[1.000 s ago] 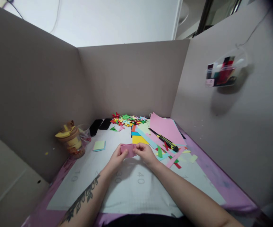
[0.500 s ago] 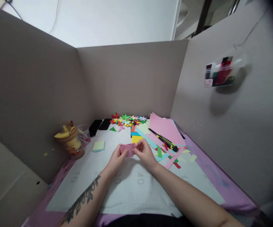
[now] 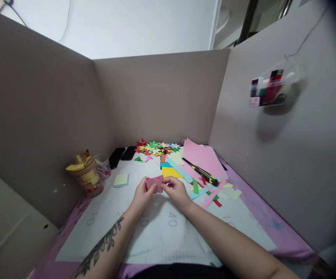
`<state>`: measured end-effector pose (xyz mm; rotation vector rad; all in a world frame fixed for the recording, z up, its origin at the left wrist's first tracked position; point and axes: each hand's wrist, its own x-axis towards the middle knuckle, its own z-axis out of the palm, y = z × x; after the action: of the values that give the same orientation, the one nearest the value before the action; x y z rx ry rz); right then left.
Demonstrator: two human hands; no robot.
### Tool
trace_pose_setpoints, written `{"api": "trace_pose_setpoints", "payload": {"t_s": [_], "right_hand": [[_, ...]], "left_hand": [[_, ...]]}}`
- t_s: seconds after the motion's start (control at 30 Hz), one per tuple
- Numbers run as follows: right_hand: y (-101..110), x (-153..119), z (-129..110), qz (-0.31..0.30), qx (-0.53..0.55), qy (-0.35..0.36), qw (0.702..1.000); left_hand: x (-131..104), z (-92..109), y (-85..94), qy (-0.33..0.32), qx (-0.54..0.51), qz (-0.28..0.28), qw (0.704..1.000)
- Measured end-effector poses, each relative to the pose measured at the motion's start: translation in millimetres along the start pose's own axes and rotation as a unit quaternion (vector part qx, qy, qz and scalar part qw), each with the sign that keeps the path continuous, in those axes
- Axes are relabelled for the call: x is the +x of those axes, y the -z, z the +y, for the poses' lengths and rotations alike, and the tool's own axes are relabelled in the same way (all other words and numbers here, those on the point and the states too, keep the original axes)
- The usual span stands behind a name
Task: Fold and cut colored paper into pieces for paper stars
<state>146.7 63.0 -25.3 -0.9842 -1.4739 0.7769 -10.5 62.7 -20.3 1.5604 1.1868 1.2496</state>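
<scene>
A small folded piece of pink paper (image 3: 155,183) is held up above the white mat in the middle of the view. My left hand (image 3: 143,193) grips its left side, thumb across the front. At the paper's right edge, my right hand (image 3: 177,190) pinches it between thumb and fingertips. The fingers behind the paper are partly hidden.
Folded paper stars (image 3: 156,147) lie at the back. To the right are a pink sheet (image 3: 204,159), a cutter (image 3: 201,171) and paper strips (image 3: 212,195). Square notes (image 3: 121,180), two black phones (image 3: 117,157) and a cup (image 3: 87,174) stand left. Grey panels surround the mat (image 3: 104,228).
My right fingers have closed in on the paper's right edge and flattened out from a more raised, curled pose. The pink paper has shifted slightly left, its upper edge now tilted.
</scene>
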Motion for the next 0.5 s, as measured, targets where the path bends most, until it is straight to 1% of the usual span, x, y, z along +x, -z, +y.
{"api": "trace_pose_setpoints", "payload": {"t_s": [0.1,0.23,0.37,0.5], "right_hand": [[-2.2,-0.6,2.3,-0.007,0.024,-0.041,0.999],[-3.9,-1.3,2.5,-0.008,0.050,-0.044,0.998],[-6.2,-1.7,1.5,-0.024,0.059,-0.053,0.997],[-7.8,-2.3,1.6,-0.026,0.067,-0.057,0.996]], "left_hand": [[0.5,-1.3,-0.4,-0.009,0.021,0.016,1.000],[-0.2,0.2,-0.9,-0.023,0.056,0.031,0.998],[-1.7,3.1,-2.0,-0.026,0.064,0.034,0.997],[-2.2,3.7,-2.8,-0.029,0.070,0.040,0.996]]}}
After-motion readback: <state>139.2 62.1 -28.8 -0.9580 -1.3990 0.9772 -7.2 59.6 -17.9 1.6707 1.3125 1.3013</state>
